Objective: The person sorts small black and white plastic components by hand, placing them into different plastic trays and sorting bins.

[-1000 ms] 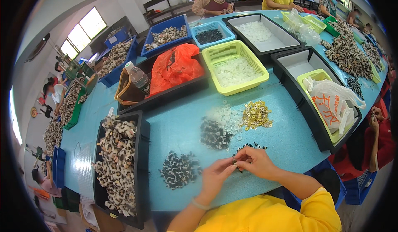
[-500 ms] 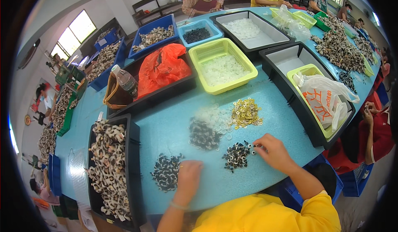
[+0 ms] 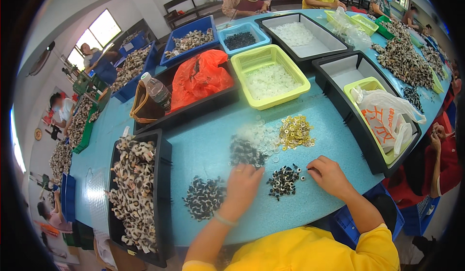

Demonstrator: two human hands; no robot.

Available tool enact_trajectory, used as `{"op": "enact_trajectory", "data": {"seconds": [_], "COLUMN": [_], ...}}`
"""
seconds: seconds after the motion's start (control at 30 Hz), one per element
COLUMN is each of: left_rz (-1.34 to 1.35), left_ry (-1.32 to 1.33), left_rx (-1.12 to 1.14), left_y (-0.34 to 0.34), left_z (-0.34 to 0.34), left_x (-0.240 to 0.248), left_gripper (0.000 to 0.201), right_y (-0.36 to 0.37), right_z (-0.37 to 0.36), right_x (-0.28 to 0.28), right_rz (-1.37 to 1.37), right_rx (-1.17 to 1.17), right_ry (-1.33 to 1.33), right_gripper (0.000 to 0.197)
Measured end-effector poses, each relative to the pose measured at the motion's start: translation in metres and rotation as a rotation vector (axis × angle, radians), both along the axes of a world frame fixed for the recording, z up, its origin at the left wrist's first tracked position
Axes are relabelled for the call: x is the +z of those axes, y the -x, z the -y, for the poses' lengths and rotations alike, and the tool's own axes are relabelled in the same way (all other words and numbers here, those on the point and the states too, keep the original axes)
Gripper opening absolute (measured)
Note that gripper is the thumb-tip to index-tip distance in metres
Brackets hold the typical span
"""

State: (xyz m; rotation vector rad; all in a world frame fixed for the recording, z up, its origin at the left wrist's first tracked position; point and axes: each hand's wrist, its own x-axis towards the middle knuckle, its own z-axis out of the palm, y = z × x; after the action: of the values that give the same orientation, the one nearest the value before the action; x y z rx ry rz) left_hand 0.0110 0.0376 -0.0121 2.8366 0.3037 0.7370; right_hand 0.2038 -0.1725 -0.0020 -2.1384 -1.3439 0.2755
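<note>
Our left hand [image 3: 242,186] has moved forward from beside the black-and-white heap [image 3: 203,200] to the near rim of the dark ring heap [image 3: 247,151], while our right hand [image 3: 331,176] stays by the small black parts [image 3: 281,183]. Bare blue table [image 3: 290,215] lies open between our fingers and the near edge. The black parts sit between both sets of fingertips, facing mixed ways with no shared long axis; one white ring [image 3: 302,178] lies just left of our right fingertips. Our left fingers bend downward, close together; our right thumb and forefinger nearly meet, and we cannot tell whether either hand pinches anything. Open table separates our right fingers from the black tray [image 3: 351,130] to their right. Beyond our fingertips, clear rings [image 3: 271,140] and yellow rings [image 3: 296,133] bring our count to five heaps, then one yellow-green basket [image 3: 286,97].
</note>
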Motion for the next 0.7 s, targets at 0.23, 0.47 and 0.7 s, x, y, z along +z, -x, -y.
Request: {"op": "enact_trajectory", "data": {"seconds": [0.23, 0.47, 0.7], "left_rz": [-0.012, 0.081, 0.173], "left_ry": [0.089, 0.608, 1.091], "left_rx": [0.012, 0.084, 0.133], "left_y": [-0.005, 0.011, 0.012], "left_z": [-0.001, 0.002, 0.025], "left_x": [-0.011, -0.004, 0.001], "left_gripper": [0.012, 0.006, 0.015], "right_y": [0.023, 0.042, 0.065], "right_z": [-0.013, -0.038, -0.052], "right_x": [0.018, -0.002, -0.002], "right_rz": [-0.443, -0.973, -1.160], "right_rx": [0.047, 0.086, 0.180], "right_ry": [-0.198, -0.221, -0.231], "right_gripper": [0.014, 0.017, 0.015]}}
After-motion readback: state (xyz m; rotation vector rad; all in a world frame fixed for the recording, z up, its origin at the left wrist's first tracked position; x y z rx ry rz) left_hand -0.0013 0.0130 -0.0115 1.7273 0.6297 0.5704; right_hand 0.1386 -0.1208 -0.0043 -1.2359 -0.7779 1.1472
